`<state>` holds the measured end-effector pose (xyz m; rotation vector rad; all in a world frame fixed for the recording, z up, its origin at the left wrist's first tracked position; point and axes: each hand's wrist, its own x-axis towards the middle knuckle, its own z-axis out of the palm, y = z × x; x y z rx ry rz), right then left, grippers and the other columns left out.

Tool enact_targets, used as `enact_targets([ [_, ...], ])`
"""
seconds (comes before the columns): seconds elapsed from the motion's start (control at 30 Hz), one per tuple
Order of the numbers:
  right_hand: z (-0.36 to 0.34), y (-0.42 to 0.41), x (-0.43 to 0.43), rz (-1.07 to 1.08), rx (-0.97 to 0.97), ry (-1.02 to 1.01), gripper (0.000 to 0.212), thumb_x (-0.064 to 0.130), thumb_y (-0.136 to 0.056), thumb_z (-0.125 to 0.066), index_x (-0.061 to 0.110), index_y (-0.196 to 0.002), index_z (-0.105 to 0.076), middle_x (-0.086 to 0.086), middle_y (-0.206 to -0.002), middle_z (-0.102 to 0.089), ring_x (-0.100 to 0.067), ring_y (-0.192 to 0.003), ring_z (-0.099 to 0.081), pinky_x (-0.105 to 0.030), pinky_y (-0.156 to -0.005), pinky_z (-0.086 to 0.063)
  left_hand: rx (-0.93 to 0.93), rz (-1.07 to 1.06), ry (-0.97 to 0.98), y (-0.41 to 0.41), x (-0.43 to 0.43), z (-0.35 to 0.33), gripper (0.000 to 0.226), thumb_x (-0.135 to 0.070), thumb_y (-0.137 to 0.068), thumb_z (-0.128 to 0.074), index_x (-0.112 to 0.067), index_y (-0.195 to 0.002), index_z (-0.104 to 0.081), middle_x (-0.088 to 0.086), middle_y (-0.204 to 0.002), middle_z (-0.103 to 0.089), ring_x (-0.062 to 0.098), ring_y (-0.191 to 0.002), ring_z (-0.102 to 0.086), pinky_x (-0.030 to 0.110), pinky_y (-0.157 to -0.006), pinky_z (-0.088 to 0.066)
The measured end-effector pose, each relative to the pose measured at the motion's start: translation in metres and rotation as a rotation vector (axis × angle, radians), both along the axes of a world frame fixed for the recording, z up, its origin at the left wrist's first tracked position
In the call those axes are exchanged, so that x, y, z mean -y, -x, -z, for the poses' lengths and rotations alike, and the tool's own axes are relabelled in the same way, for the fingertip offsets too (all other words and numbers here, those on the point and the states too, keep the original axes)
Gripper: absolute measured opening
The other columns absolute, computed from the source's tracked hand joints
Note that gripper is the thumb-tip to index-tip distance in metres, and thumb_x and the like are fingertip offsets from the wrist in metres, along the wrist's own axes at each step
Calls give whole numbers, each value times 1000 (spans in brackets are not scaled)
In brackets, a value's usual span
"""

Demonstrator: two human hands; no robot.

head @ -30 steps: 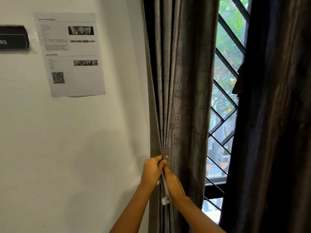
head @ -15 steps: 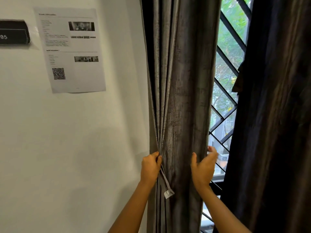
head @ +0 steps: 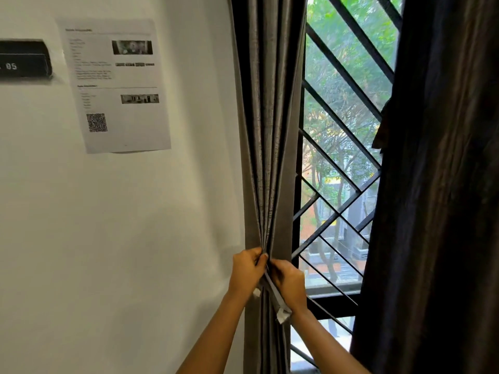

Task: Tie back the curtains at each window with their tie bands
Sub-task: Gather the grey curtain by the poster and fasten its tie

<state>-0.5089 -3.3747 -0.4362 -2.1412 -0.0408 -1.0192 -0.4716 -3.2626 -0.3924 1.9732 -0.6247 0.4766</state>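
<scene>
A grey curtain (head: 270, 125) hangs beside the wall, its folds bunched to a narrow waist at hand height. My left hand (head: 246, 271) grips the bunch from the left. My right hand (head: 287, 283) grips it from the right, fingers curled into the folds. A grey tie band (head: 276, 298) runs down between the two hands, and its pale end tab dangles below my right wrist. A second pale tab shows under my left hand. A darker curtain (head: 437, 184) hangs loose on the right of the window.
The window (head: 340, 147) between the curtains has a black diagonal grille with trees and a street behind it. On the white wall to the left hang a printed sheet (head: 116, 85) with a QR code and a black sign (head: 24, 62).
My right hand has drawn the curtain's right edge leftward and now meets my left hand at the bunch. More of the window shows than before.
</scene>
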Motion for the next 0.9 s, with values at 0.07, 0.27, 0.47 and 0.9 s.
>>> enact_targets([
  [0.07,3,1,-1,-28,-25,10,29,-1,-82,-66,6,-111,-69,-5,-95,-69,-8,-86,-65,0,-81,-42,-31,19,-30,-1,-2,0,22,-16,-93,-58,-5,-76,-66,4,-66,-65,5,-59,-59,16,-62,-50],
  [0.27,-3,14,-5,-203,-79,-233,23,9,-98,-45,5,-100,-67,3,-79,-73,-7,-80,-70,-18,-66,-54,-457,344,367,18,-8,-9,28,-7,-99,-42,-18,-99,-67,5,-95,-70,18,-91,-66,31,-88,-50],
  [0.47,0,21,-3,-248,-74,-411,23,6,-90,-60,18,-108,-65,7,-99,-67,-4,-99,-65,-16,-84,-51,-412,332,352,13,-13,-2,30,1,-94,-51,-9,-121,-59,3,-106,-69,8,-94,-69,21,-79,-55],
  [0.9,-8,14,-1,-367,-138,-769,9,14,-93,-57,14,-95,-66,-5,-93,-70,-11,-88,-68,-18,-74,-54,-132,144,196,6,-7,16,3,-11,-90,-61,-11,-91,-58,-7,-84,-66,-7,-78,-63,8,-72,-48],
])
